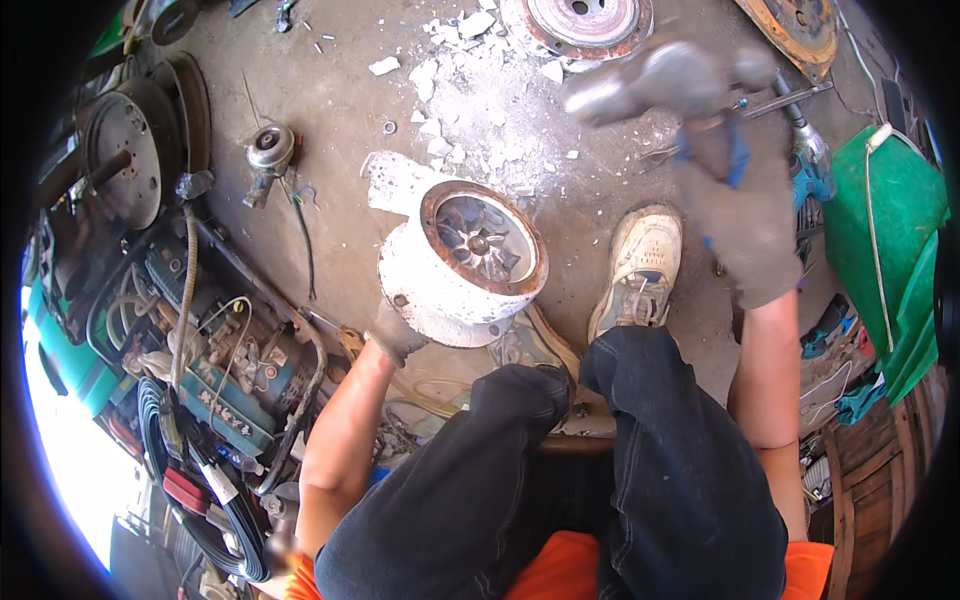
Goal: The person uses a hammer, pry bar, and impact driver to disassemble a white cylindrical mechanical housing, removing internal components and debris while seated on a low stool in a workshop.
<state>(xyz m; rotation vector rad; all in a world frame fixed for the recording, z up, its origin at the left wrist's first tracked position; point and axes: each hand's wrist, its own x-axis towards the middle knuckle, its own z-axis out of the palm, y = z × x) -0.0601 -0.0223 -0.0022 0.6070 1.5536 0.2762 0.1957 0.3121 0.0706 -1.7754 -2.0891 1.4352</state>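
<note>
A white-crusted, round metal housing [440, 265] with a rusty rim and a bladed impeller [480, 242] inside is tilted in front of my shoes. My left hand [396, 336], in a grey glove, grips its lower left side; the fingers are mostly hidden behind it. On the right, my gloved right hand [740, 215] is closed round the handle of a hammer [680, 78]. The hammer's metal head is raised and blurred by motion, apart from the housing. White flakes and powder [480, 105] lie on the floor beyond the housing.
A round rusty-edged plate [585, 20] lies at the top, an orange-brown disc [795, 30] at upper right. A small metal part with wires [269, 150] sits on the left. Machinery and hoses [210, 370] crowd the left side. Green fabric [885, 240] hangs at right.
</note>
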